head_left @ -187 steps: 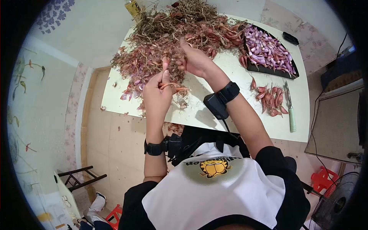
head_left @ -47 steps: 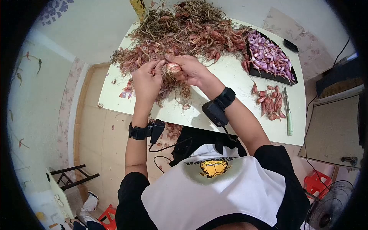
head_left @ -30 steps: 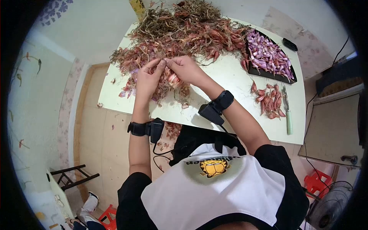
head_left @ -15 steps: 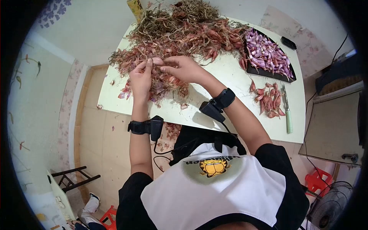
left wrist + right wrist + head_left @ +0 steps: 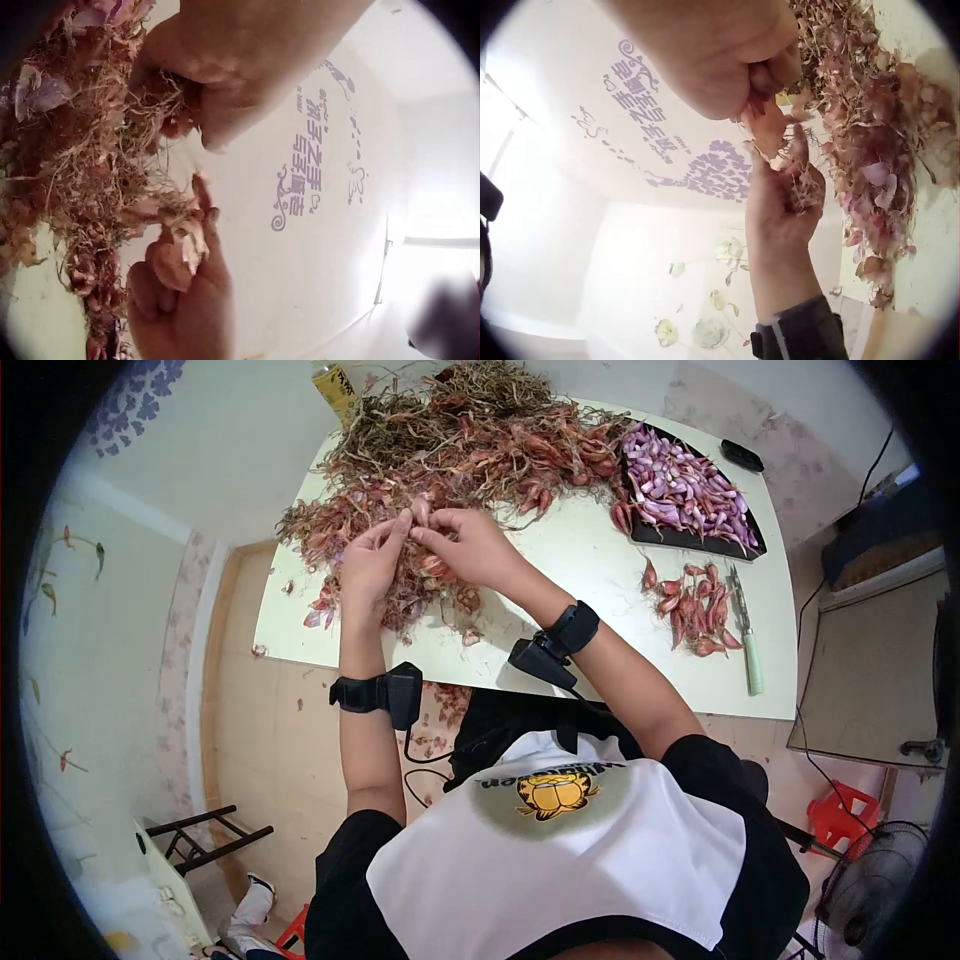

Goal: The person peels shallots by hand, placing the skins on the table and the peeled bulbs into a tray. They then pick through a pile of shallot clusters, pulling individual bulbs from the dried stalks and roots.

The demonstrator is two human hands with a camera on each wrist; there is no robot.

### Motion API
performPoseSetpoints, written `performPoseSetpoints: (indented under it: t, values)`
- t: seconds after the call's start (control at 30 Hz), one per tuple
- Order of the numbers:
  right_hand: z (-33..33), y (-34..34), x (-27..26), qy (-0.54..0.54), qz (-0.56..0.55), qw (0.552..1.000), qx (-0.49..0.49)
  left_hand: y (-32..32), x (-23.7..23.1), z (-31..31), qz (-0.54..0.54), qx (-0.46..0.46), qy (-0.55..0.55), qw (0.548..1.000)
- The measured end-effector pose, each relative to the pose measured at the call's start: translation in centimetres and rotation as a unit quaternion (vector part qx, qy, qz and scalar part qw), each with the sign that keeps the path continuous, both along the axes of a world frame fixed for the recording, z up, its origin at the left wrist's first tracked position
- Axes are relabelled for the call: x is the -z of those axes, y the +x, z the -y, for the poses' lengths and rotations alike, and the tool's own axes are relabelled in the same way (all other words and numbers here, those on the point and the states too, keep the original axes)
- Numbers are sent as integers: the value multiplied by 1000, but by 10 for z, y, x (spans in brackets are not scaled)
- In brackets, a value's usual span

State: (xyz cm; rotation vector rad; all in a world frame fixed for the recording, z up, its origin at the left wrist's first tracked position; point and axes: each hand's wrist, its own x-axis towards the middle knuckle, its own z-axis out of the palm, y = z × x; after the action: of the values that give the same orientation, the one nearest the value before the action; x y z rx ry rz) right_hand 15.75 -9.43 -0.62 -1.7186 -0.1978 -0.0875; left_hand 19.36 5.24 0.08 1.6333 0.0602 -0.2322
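In the head view my left hand [image 5: 368,568] and right hand [image 5: 480,550] meet over the heap of skins, with a pale pink shallot [image 5: 421,512] at their fingertips. The right wrist view shows the right hand [image 5: 742,67] pinching the shallot [image 5: 767,131], while the left thumb and fingertips come up to its lower end. Stringy roots and skin scraps [image 5: 805,187] sit in the curled left hand [image 5: 780,217]. Seen from the left wrist, another reddish shallot with papery skin [image 5: 174,262] lies in the curled fingers of the right hand [image 5: 187,315].
A tangled heap of dried shallot stalks [image 5: 470,420] covers the table's back, with loose skins in front. At right stand a black tray [image 5: 700,542] of peeled shallots, several unpeeled shallots [image 5: 692,610] and a green-handled knife [image 5: 752,660]. A yellow container [image 5: 335,395] stands behind.
Half a second ago the pale shallot lay sideways at the left fingertips; now it points up between both hands, nearer the right fingers. Earlier, the right hand held a larger reddish bulb.
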Motion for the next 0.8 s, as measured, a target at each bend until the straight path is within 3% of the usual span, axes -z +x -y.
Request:
performPoseSetpoints:
  t: [0.07,0.1,0.13,0.2,0.23,0.3,0.4,0.47,0.5,0.53,0.57,0.63,0.67,0.7,0.77,0.8]
  values:
    - [-2,-3,3,36,-48,998,-32,6,-2,10,155,-9,54,986]
    - [-4,0,12,28,20,999,-23,8,-17,7,82,20,122,989]
    - [-4,0,13,21,90,996,-14,17,-18,6,84,21,122,989]
    - [0,2,15,-26,51,998,7,29,-25,9,50,133,219,965]
    - [2,4,18,-34,57,998,4,26,-34,13,57,146,304,940]
    - [5,2,17,-38,64,997,11,26,-40,15,118,176,301,930]
    - [18,-10,8,-103,34,994,34,28,-54,43,218,186,302,909]
    - [22,-18,5,-231,-113,966,-2,7,-73,84,285,232,344,864]
    - [24,-25,11,-219,-29,975,26,-3,-63,107,350,303,344,817]
    - [14,-6,40,-167,204,958,116,-15,-55,132,412,367,340,761]
    - [5,12,69,-161,419,864,229,-31,-53,156,400,431,376,716]
    - [18,-7,41,-65,159,979,111,-63,-51,200,395,504,428,638]
    - [24,-18,26,-33,21,996,81,-70,-51,216,405,517,446,608]
    - [23,-8,51,94,35,994,51,-69,-50,224,405,518,448,606]
    - [25,1,72,216,54,975,18,-62,-52,236,521,437,400,615]
    - [32,-2,65,144,156,974,85,-55,-59,230,583,390,351,620]
